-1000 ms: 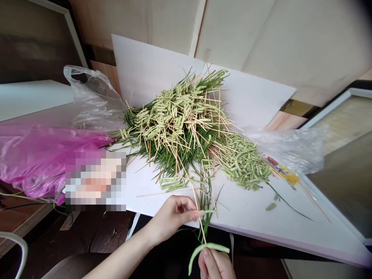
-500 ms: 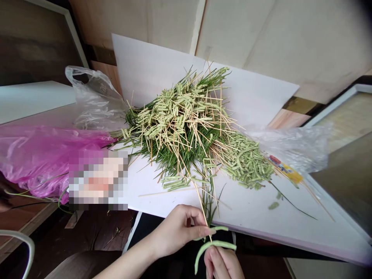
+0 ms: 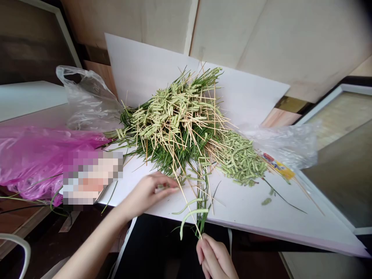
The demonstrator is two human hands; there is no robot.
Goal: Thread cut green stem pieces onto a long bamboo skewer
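Observation:
My right hand (image 3: 213,255) grips the lower end of a thin bamboo skewer (image 3: 186,197) just in front of the table edge. Two curved pale-green long bean pieces (image 3: 194,215) are threaded on the skewer, one above the other. Over the table's front, my left hand (image 3: 158,189) has its thumb and fingers apart, beside a few cut bean pieces; its fingertips come close to the skewer's shaft. Behind it rises a big heap of cut bean pieces (image 3: 162,104), loose skewers and long green leaves (image 3: 165,159). A second pile of bean pieces (image 3: 242,159) lies to the right.
The white table (image 3: 247,209) ends just before my lap. A pink plastic bag (image 3: 43,155) and a clear bag (image 3: 90,104) stand on the left. Another clear plastic wrapper (image 3: 290,143) lies at right. A blurred-out patch (image 3: 93,178) covers something at the left edge.
My left hand has let go of the skewer and moved up and left to the bean pieces on the table. My right hand, previously touching the lower bean piece, now grips the skewer below both pieces.

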